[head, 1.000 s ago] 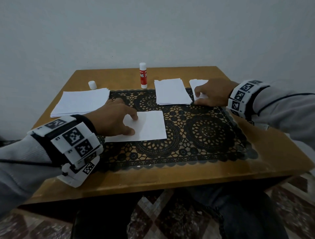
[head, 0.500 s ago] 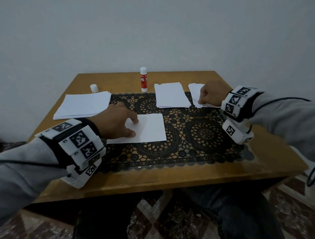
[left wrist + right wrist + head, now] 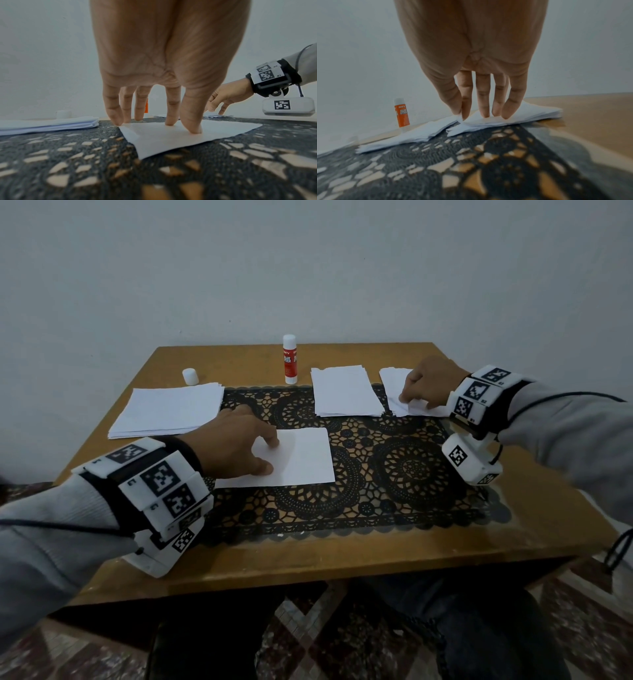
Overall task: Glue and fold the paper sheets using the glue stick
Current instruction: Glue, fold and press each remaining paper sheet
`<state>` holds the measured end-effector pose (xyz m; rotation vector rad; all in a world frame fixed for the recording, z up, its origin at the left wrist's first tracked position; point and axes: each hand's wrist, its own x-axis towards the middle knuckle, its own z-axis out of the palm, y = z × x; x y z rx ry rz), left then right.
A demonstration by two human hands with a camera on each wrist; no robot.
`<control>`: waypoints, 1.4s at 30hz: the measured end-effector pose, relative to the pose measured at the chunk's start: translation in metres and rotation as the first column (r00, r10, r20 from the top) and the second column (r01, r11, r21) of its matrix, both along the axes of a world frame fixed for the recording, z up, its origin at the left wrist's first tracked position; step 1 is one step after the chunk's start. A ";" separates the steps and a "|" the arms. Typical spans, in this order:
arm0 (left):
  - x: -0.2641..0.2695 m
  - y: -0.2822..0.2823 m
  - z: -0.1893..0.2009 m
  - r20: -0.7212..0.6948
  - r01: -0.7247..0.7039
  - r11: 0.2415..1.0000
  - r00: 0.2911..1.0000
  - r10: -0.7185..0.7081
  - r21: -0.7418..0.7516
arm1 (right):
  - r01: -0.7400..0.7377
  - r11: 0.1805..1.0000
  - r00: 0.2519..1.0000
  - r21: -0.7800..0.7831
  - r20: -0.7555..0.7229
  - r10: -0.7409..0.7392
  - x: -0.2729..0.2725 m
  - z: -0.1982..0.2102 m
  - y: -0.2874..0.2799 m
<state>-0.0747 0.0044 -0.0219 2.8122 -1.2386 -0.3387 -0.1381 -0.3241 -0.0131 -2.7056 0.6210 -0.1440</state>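
From the head camera we see our left hand (image 3: 236,446) pressing straight fingertips on a white sheet (image 3: 298,457) lying on the black lace mat (image 3: 394,474). Our right hand (image 3: 428,383) reaches the far right paper stack (image 3: 394,386). The glue stick (image 3: 289,359) stands upright at the table's (image 3: 342,559) far edge.

The left wrist camera shows our fingers (image 3: 171,108) spread, tips touching the sheet (image 3: 180,135).

The right wrist camera shows thumb and forefinger (image 3: 465,97) pinching a corner of the top paper (image 3: 471,119) in that stack (image 3: 539,112).
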 end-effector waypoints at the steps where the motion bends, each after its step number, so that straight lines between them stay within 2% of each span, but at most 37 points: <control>1: 0.000 0.000 0.000 0.000 0.000 1.000 1.000 0.000 -0.001 | 0.018 1.000 1.000 0.003 -0.003 -0.018 0.001 0.001 0.001; 9: 0.001 0.001 -0.001 0.006 0.005 1.000 1.000 -0.005 0.006 | 0.134 0.991 0.991 0.024 -0.030 -0.133 0.005 0.005 0.006; 14: 0.001 0.000 -0.001 0.011 0.013 1.000 1.000 -0.013 0.000 | 0.137 0.987 0.991 0.081 -0.019 -0.136 0.004 0.006 0.005; 19: 0.001 0.001 -0.001 0.015 0.022 1.000 1.000 -0.021 -0.005 | 0.102 0.993 0.994 0.062 -0.032 -0.100 0.008 0.008 0.005; 24: 0.000 0.000 -0.001 0.020 0.013 1.000 1.000 -0.013 -0.005 | 0.146 0.983 0.989 0.108 -0.032 -0.143 0.003 0.006 -0.002; 26: 0.000 0.000 -0.001 0.026 0.009 1.000 1.000 -0.009 -0.004 | 0.139 0.988 0.990 0.073 -0.025 -0.137 0.001 0.005 0.000; 31: -0.002 -0.002 -0.002 0.051 -0.024 1.000 0.998 0.025 -0.007 | 0.115 0.984 0.993 -0.140 0.028 -0.112 -0.002 0.006 0.009; 36: -0.005 -0.005 0.001 0.102 -0.011 1.000 0.995 0.013 -0.016 | 0.170 0.976 0.975 -0.137 0.167 -0.147 -0.007 0.014 0.010; 42: -0.010 -0.007 0.004 0.099 0.000 0.997 0.995 0.007 -0.071 | 0.143 0.969 0.951 -0.203 0.300 -0.077 -0.012 0.024 0.009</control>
